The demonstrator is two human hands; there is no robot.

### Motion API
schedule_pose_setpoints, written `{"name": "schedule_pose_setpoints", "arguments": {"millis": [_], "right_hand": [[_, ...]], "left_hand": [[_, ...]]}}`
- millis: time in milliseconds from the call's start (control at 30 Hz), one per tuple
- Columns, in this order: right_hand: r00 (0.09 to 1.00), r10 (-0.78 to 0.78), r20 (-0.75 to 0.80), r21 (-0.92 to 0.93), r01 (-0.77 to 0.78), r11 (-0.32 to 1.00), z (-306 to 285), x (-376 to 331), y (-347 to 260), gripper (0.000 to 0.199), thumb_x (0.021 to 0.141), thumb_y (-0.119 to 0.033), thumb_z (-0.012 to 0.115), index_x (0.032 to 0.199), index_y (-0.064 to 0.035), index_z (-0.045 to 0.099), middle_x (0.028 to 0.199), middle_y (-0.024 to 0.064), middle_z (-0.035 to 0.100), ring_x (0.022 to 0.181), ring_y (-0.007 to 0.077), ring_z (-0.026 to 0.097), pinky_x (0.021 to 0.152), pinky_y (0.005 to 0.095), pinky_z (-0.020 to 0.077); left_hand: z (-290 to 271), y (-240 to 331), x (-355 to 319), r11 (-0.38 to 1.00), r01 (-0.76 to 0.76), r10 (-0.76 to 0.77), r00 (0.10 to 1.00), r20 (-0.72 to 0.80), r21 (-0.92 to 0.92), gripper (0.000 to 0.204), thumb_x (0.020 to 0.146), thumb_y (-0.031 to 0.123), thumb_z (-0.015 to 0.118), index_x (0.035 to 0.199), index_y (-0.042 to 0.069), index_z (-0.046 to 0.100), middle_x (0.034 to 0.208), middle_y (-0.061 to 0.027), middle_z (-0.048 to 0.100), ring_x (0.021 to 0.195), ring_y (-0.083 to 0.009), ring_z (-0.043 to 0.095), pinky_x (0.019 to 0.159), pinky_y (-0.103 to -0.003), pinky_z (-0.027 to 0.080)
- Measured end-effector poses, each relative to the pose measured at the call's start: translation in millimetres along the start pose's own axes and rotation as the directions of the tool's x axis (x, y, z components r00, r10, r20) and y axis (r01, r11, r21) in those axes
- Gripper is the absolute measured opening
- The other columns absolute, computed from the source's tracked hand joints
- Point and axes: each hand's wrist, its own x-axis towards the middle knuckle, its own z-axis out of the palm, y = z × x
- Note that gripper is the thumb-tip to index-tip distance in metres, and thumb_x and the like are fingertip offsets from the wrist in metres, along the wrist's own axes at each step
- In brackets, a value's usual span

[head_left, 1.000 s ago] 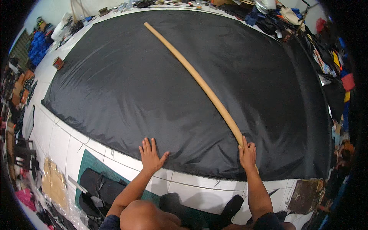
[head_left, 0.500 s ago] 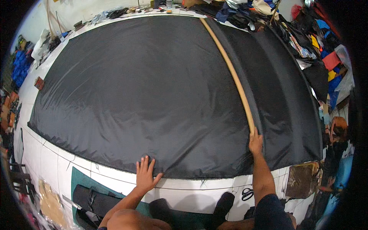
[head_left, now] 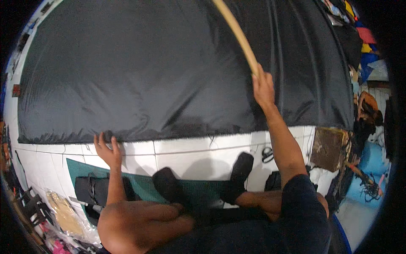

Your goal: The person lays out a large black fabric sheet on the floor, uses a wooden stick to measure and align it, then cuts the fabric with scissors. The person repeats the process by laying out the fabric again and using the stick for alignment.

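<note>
Right hand (head_left: 264, 89): I grasp a long, round, tan, wooden-looking pole (head_left: 239, 34) by its near end.
Pole risk: held at one end only, it could swing askew and drag wrinkles into the wide black fabric sheet (head_left: 127, 63).
Left hand (head_left: 109, 154): fingers spread at the sheet's near edge, clasping nothing I can see; too light a press might let it slip.
Pole position: forward and leftward from my grip, over the sheet, far end out of view.
</note>
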Motion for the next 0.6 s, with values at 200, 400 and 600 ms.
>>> {"name": "schedule_pose_setpoints", "arguments": {"millis": [200,400,600], "right_hand": [[0.904,-0.405,0.137,-0.007,0.41,0.912,35,5,-79,0.055,0.092,-0.031,0.062,0.143,-0.02,0.046,0.101,0.0142,0.056,0.093,0.0327,0.056,0.081,0.0436,0.0466],[0.691,-0.56,0.457,0.184,0.543,0.82,25,-55,-122,0.057,0.091,-0.03,0.064,0.144,-0.0179,0.047,0.099,0.0115,0.052,0.092,0.0285,0.052,0.083,0.0405,0.0435],[0.547,-0.607,0.577,0.259,0.582,0.771,8,-90,-125,0.055,0.089,-0.031,0.064,0.141,-0.0161,0.05,0.096,0.0132,0.053,0.091,0.0306,0.053,0.08,0.0429,0.0443]], "left_hand": [[-7,-31,4,0.995,0.097,-0.096,0.995,-0.034,0.011,0.054,0.098,0.035,0.056,0.136,-0.002,0.046,0.144,-0.0245,0.033,0.134,-0.0391,0.036,0.108,-0.047,0.035],[-3,-44,6,0.904,0.227,-0.286,0.951,-0.119,-0.362,0.045,0.1,0.022,0.054,0.136,-0.002,0.043,0.138,-0.0193,0.04,0.126,-0.0325,0.044,0.103,-0.042,0.042],[0,-48,19,0.458,0.309,-0.652,0.754,-0.079,-0.833,0.032,0.101,0.017,0.045,0.131,0.004,0.042,0.127,-0.0106,0.045,0.108,-0.0214,0.053,0.084,-0.035,0.052]]}}
